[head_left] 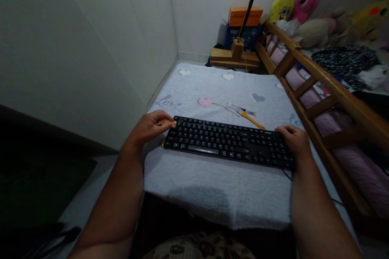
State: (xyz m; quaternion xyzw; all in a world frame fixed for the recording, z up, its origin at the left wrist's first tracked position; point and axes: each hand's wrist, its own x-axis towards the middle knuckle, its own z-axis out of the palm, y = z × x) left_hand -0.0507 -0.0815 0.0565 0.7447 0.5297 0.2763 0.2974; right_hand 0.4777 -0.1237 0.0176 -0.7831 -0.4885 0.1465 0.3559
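The head view looks down on a black keyboard (227,142) lying across a pale blue cloth (219,186) printed with hearts and the word "Love", set slightly askew so that its right end sits nearer the person. The left hand (150,126) meets the keyboard's far left corner, fingers curled in around a small tan piece at the thumb and fingertips; what that piece is cannot be told, and it touches the keyboard's edge. The right hand (294,139) lies over the right end, fingers bent down onto the number pad and the edge, seemingly gripping it, probably to steady the board from both ends. The keyboard is a full-size, matt black one with white legends, a long space bar catching a dull shine, and a thin cable trailing off its right side near the wrist. Just behind it on the cloth lie a few slim metal tools (234,107) and a yellow-handled tool (251,119), close at hand. To the right runs a wooden rail (322,73) with plush toys (304,12) beyond it.
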